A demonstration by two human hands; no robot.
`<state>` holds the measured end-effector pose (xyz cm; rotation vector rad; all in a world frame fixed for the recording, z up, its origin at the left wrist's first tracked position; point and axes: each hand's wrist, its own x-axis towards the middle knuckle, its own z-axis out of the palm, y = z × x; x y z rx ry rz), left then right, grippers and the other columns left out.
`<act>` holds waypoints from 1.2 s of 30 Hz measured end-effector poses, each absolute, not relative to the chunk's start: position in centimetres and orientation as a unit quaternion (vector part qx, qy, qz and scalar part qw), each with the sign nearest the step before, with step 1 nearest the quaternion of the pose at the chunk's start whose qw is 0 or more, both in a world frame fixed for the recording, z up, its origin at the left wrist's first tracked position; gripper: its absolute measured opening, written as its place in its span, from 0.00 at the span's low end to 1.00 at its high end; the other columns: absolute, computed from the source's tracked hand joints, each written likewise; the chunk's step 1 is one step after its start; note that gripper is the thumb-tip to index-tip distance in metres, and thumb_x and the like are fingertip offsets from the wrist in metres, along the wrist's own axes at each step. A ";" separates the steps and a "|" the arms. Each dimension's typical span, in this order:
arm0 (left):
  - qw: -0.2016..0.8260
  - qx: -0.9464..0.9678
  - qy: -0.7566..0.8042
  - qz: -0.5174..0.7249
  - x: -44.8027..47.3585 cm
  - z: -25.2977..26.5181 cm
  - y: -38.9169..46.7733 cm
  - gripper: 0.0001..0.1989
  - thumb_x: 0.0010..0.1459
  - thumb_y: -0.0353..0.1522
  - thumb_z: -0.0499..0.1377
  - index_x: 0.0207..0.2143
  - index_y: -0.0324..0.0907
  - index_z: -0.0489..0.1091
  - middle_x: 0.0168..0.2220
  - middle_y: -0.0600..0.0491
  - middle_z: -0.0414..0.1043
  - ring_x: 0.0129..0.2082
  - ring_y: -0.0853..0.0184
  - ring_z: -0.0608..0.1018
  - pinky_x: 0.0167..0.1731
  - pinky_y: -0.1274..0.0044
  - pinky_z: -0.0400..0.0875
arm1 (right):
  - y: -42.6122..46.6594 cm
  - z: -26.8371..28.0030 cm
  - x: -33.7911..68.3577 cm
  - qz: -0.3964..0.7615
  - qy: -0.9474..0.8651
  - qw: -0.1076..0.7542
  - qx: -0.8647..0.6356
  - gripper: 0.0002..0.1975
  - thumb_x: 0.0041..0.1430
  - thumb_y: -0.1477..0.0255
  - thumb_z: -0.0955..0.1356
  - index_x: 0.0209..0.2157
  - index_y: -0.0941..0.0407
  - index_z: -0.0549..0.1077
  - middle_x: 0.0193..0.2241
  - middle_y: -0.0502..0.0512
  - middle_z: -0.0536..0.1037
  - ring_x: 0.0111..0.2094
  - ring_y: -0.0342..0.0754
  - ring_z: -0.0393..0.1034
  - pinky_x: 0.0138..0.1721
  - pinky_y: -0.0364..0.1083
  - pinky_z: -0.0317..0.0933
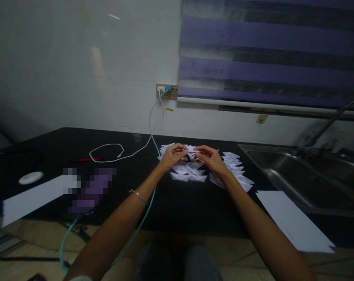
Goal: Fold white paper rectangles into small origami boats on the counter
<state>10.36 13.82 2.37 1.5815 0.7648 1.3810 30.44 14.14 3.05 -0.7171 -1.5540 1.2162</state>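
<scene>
Between the fingertips of both hands is a folded white paper boat (191, 153), held above other boats. My left hand (173, 155) pinches its left end, and my right hand (211, 159) grips the right end with bent fingers. Rows of white paper boats (189, 177) lie on the black counter just under and in front of the hands. Another cluster of paper boats (237, 171) sits to the right, partly covered by my right wrist. The hands hide some boats behind them.
A sink (282, 175) with a faucet (308, 146) is at the right, white paper sheets (294, 222) beside it. On the left lie a paper strip (39, 199), a white round object (30, 178), a red pen (89, 159) and a white cable (107, 160). A teal cable (150, 117) passes by my left arm.
</scene>
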 end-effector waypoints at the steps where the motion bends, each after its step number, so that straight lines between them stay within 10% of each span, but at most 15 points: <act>1: 0.435 0.637 0.314 0.553 10.4 2.3 13.8 0.16 0.52 0.41 0.65 0.35 0.39 0.70 0.27 0.52 0.74 0.23 0.69 0.77 0.15 0.84 0.61 | 14.2 3.0 30.5 0.501 -0.639 0.501 -0.299 0.16 0.49 0.64 0.76 0.40 0.54 0.78 0.32 0.53 0.78 0.32 0.46 0.73 0.37 0.48 0.69; 36: 0.435 0.592 0.367 0.570 10.4 2.6 13.6 0.12 0.46 0.36 0.69 0.24 0.37 0.72 0.19 0.55 0.72 0.13 0.76 0.67 0.12 0.83 0.58 | 14.5 3.2 30.8 0.326 -0.694 0.519 -0.378 0.11 0.48 0.63 0.75 0.27 0.57 0.81 0.26 0.56 0.80 0.28 0.49 0.73 0.33 0.49 0.66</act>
